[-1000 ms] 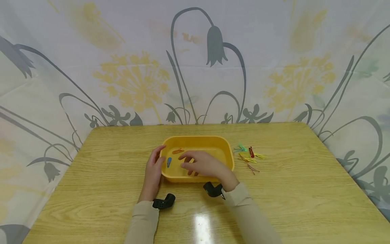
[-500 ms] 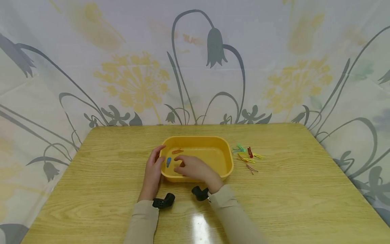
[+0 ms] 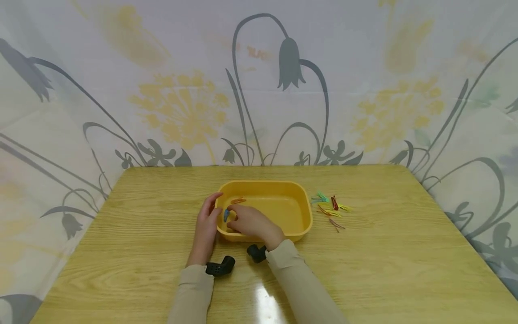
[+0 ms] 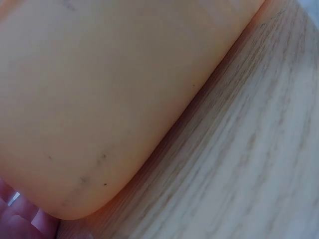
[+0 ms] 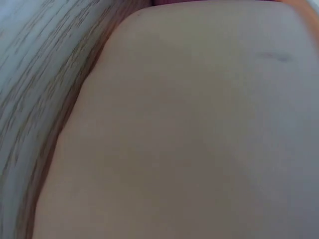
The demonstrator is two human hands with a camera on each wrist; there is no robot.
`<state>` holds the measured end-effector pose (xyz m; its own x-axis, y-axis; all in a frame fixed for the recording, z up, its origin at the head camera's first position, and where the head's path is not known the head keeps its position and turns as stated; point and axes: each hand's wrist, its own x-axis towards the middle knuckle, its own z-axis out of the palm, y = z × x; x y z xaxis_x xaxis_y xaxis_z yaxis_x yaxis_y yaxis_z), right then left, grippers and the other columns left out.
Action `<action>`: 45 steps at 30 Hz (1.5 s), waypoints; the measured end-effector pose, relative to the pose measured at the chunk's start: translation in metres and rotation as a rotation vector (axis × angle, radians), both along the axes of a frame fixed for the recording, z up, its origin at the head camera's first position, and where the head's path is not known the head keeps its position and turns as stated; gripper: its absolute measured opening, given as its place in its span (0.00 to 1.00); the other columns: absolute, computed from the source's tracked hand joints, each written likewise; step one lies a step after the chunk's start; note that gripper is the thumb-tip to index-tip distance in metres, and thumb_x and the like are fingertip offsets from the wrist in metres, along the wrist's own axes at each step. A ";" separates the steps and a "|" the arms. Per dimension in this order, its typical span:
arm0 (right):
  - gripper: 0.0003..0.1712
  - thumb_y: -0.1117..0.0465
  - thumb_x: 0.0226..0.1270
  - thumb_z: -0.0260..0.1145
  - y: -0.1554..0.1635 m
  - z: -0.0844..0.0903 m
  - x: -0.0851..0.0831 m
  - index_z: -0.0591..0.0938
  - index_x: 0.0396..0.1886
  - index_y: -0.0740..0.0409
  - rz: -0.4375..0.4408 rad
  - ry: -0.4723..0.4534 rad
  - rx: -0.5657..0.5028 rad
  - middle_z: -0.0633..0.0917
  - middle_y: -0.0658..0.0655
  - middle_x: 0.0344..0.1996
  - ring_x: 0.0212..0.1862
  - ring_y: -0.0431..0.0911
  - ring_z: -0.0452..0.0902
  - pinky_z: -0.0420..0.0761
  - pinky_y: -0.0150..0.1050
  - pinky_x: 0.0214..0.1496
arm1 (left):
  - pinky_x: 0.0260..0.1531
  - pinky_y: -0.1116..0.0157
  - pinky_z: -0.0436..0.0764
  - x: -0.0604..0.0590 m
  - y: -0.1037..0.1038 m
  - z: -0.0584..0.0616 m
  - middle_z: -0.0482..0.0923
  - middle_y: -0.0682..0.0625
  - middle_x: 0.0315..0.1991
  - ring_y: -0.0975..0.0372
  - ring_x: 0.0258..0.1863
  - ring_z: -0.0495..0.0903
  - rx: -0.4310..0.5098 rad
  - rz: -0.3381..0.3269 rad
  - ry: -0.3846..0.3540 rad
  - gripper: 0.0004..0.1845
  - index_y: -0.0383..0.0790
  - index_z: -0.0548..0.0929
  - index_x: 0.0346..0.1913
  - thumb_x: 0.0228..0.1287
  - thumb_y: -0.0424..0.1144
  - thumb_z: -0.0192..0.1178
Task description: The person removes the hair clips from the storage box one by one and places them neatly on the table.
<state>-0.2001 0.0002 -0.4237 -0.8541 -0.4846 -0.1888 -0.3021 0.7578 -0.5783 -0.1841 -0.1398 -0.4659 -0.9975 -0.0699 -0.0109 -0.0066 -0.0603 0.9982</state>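
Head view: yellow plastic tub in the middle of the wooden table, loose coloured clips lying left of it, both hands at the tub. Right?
Not quite. The head view shows the loose coloured clips lying right of the yellow plastic tub, not left. The rest holds: the tub sits mid wooden table, with left hand and right hand at it.

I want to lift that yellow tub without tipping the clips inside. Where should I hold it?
Probably grip the yellow tub by its two short ends, coming from the sides. The rolled rim gives fingers an edge. The left hand already rests on the left end; the right end, beside the loose clips, is free.
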 end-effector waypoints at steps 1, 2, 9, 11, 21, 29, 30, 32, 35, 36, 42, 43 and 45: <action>0.22 0.55 0.63 0.59 -0.002 0.000 -0.001 0.74 0.56 0.55 0.009 0.017 0.010 0.79 0.48 0.29 0.31 0.42 0.73 0.73 0.36 0.38 | 0.69 0.59 0.50 0.001 0.000 0.003 0.58 0.54 0.68 0.63 0.70 0.50 0.002 -0.004 -0.004 0.19 0.46 0.70 0.61 0.69 0.34 0.44; 0.21 0.56 0.62 0.59 -0.003 0.000 -0.002 0.75 0.54 0.55 0.016 0.030 0.017 0.80 0.48 0.31 0.33 0.42 0.73 0.73 0.36 0.41 | 0.69 0.58 0.50 0.003 0.001 0.007 0.57 0.53 0.68 0.62 0.70 0.49 0.001 -0.006 -0.002 0.20 0.44 0.69 0.62 0.69 0.33 0.44; 0.11 0.59 0.63 0.57 -0.008 -0.004 -0.006 0.78 0.44 0.53 0.029 0.046 0.051 0.80 0.48 0.33 0.33 0.42 0.73 0.72 0.36 0.40 | 0.69 0.58 0.50 0.007 0.002 0.015 0.57 0.50 0.69 0.61 0.70 0.49 0.031 -0.018 0.006 0.21 0.39 0.68 0.62 0.68 0.31 0.44; 0.09 0.59 0.63 0.57 -0.008 -0.005 -0.007 0.79 0.41 0.53 0.030 0.049 0.052 0.80 0.48 0.31 0.31 0.43 0.72 0.71 0.35 0.37 | 0.69 0.59 0.50 0.004 0.001 0.010 0.57 0.51 0.69 0.62 0.70 0.49 0.045 -0.017 0.010 0.20 0.40 0.69 0.62 0.68 0.31 0.44; 0.09 0.61 0.60 0.58 -0.010 -0.006 -0.010 0.79 0.39 0.54 0.015 0.044 0.054 0.80 0.48 0.29 0.31 0.43 0.72 0.71 0.34 0.36 | 0.68 0.60 0.53 -0.002 0.001 -0.004 0.59 0.55 0.67 0.64 0.69 0.52 -0.002 0.013 0.018 0.19 0.48 0.71 0.60 0.68 0.34 0.44; 0.14 0.62 0.60 0.59 -0.012 -0.006 -0.011 0.79 0.45 0.56 -0.013 0.066 0.070 0.82 0.51 0.40 0.38 0.43 0.75 0.76 0.37 0.46 | 0.69 0.58 0.49 0.008 0.003 0.017 0.58 0.50 0.68 0.61 0.70 0.49 0.017 -0.002 0.006 0.20 0.41 0.70 0.61 0.68 0.31 0.44; 0.13 0.62 0.60 0.59 -0.012 -0.006 -0.011 0.79 0.45 0.56 -0.013 0.072 0.072 0.82 0.51 0.40 0.38 0.43 0.76 0.76 0.37 0.46 | 0.69 0.59 0.49 0.010 0.003 0.019 0.57 0.50 0.68 0.60 0.70 0.49 0.013 -0.006 -0.001 0.20 0.40 0.69 0.62 0.68 0.31 0.43; 0.11 0.62 0.59 0.60 -0.012 -0.006 -0.011 0.80 0.42 0.57 -0.020 0.076 0.071 0.82 0.51 0.38 0.36 0.44 0.76 0.76 0.36 0.44 | 0.69 0.59 0.50 0.013 0.004 0.023 0.57 0.51 0.68 0.61 0.70 0.49 -0.003 -0.012 -0.015 0.20 0.41 0.68 0.62 0.69 0.33 0.43; 0.08 0.62 0.58 0.61 -0.012 -0.006 -0.010 0.79 0.38 0.56 -0.040 0.069 0.061 0.82 0.50 0.34 0.34 0.43 0.74 0.75 0.35 0.40 | 0.68 0.60 0.53 0.014 0.004 0.024 0.56 0.52 0.68 0.62 0.69 0.51 -0.015 -0.019 -0.039 0.20 0.41 0.67 0.63 0.70 0.35 0.42; 0.06 0.62 0.58 0.61 -0.012 -0.006 -0.010 0.79 0.36 0.56 -0.046 0.063 0.053 0.81 0.49 0.32 0.33 0.43 0.74 0.75 0.34 0.38 | 0.68 0.60 0.53 0.015 0.004 0.025 0.56 0.53 0.68 0.63 0.69 0.52 -0.019 -0.020 -0.045 0.20 0.42 0.67 0.63 0.70 0.35 0.42; 0.02 0.62 0.58 0.60 -0.011 -0.006 -0.010 0.79 0.29 0.54 -0.054 0.066 0.035 0.78 0.47 0.25 0.28 0.42 0.72 0.71 0.32 0.31 | 0.69 0.59 0.51 0.012 0.004 0.025 0.57 0.50 0.68 0.60 0.70 0.50 -0.030 -0.002 -0.023 0.20 0.40 0.68 0.63 0.69 0.32 0.43; 0.02 0.62 0.57 0.60 -0.011 -0.006 -0.011 0.79 0.28 0.54 -0.055 0.071 0.035 0.78 0.47 0.25 0.28 0.42 0.72 0.71 0.32 0.31 | 0.69 0.59 0.51 0.012 0.004 0.024 0.57 0.50 0.68 0.60 0.70 0.50 -0.029 0.001 -0.019 0.20 0.40 0.68 0.62 0.68 0.32 0.43; 0.03 0.61 0.57 0.60 -0.011 -0.007 -0.011 0.79 0.26 0.53 -0.063 0.078 0.026 0.78 0.47 0.25 0.27 0.42 0.72 0.71 0.32 0.30 | 0.69 0.57 0.50 0.011 0.004 0.022 0.57 0.49 0.68 0.59 0.71 0.49 -0.021 0.003 -0.008 0.20 0.41 0.69 0.62 0.68 0.31 0.43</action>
